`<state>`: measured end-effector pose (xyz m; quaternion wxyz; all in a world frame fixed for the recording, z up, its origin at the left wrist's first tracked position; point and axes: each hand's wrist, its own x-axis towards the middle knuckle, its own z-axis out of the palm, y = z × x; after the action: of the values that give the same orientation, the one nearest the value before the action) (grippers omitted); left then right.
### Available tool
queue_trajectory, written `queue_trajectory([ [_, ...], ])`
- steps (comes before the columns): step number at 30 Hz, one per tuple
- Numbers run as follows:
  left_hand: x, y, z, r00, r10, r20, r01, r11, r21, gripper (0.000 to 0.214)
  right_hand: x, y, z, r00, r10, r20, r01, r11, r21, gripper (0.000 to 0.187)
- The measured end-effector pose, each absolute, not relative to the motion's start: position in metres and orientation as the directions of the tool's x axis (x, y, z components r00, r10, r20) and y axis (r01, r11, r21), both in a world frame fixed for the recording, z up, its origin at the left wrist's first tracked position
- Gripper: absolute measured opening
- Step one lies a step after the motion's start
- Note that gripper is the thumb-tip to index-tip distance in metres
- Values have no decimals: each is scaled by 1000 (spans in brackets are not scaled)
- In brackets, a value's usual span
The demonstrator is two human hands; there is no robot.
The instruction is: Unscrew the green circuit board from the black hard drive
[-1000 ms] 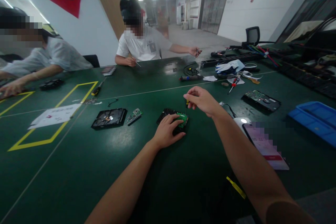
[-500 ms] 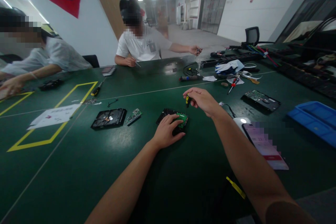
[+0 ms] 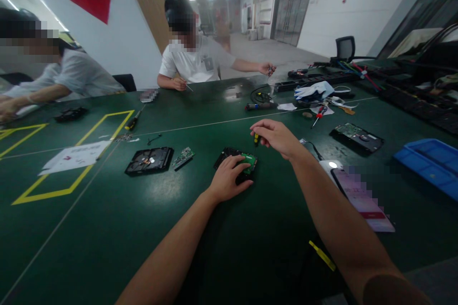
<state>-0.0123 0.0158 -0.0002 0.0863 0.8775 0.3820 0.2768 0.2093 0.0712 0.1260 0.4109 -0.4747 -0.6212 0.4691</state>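
Observation:
My left hand (image 3: pixel 228 178) lies flat on a black hard drive (image 3: pixel 224 156) with a green circuit board (image 3: pixel 248 159), pressing it to the green table (image 3: pixel 107 228). My right hand (image 3: pixel 276 136) is closed on a small yellow-and-black screwdriver (image 3: pixel 255 139), held upright with its tip on the board. Most of the drive is hidden under my left palm.
Another open drive (image 3: pixel 149 160) and a loose circuit board (image 3: pixel 183 157) lie to the left. A phone (image 3: pixel 361 198), a blue tray (image 3: pixel 427 162) and a third drive (image 3: pixel 356 136) are on the right. Two other people sit at the far side. A yellow strip (image 3: pixel 322 255) lies near me.
My right hand has shifted slightly on the screwdriver, fingers turning around its handle. The left hand stays on the drive.

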Motion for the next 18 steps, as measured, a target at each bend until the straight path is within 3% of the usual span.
queue_trajectory([
  [4, -13, 16, 0, 562, 715, 415, 620, -697, 361, 56, 208, 70, 129, -184, 981, 54, 190, 89, -978, 7],
  [18, -12, 15, 3, 559, 713, 422, 615, -699, 366, 55, 209, 70, 128, -264, 963, 53, 221, 114, -969, 19],
])
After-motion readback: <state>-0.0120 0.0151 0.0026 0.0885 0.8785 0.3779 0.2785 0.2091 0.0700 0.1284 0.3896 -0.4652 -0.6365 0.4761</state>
